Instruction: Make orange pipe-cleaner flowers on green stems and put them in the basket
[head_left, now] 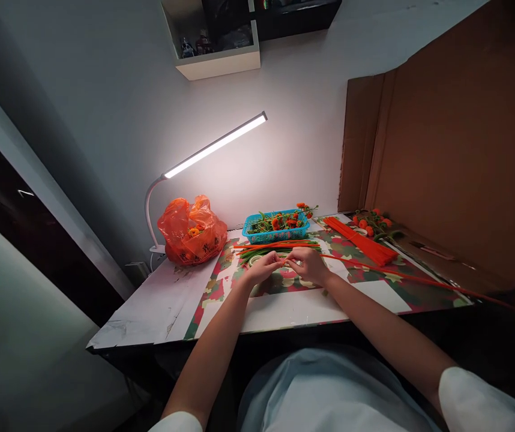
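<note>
My left hand (263,267) and my right hand (308,264) meet above the middle of the table, fingertips pinched together on an orange pipe cleaner (388,272). Its long free part runs out past my right hand toward the right table edge. The bit between my fingers is small and mostly covered by them. Just behind my hands lies a bundle of green and orange pipe cleaners (243,254). A roll of tape (254,260) is partly hidden by my left hand.
Behind stands a blue basket (277,237) of orange flowers with green stems. An orange plastic bag (192,240) and a lit lamp (216,146) are at left. At right lie an orange pipe-cleaner bundle (365,243), finished flowers (371,223) and a cardboard sheet (455,150).
</note>
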`<action>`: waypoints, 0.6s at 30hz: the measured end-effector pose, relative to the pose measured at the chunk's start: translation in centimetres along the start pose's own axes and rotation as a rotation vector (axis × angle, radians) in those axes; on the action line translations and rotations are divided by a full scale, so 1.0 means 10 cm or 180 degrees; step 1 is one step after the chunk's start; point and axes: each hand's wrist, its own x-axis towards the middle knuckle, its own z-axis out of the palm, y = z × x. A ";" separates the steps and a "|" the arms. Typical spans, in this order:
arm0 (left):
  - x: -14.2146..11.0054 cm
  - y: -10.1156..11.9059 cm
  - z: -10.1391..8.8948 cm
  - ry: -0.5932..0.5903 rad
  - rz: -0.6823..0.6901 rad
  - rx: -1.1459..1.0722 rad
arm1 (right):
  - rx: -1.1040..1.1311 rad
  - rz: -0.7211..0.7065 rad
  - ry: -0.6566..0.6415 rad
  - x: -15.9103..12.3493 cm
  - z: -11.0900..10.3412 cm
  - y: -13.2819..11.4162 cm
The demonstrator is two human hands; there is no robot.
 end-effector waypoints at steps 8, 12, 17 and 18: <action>0.04 0.01 0.09 0.0543 0.0039 0.0852 | -0.0636 -0.0266 0.0018 -0.01 0.07 0.02; 0.05 0.01 0.15 0.0730 -0.0049 0.1185 | -0.0823 -0.0363 0.0209 -0.02 0.12 0.06; 0.04 0.05 0.22 0.0939 -0.0123 0.1389 | -0.0804 -0.0293 0.0277 -0.02 0.16 0.08; 0.04 0.06 0.23 0.0955 -0.0125 0.1387 | -0.0747 -0.0265 0.0303 -0.02 0.16 0.08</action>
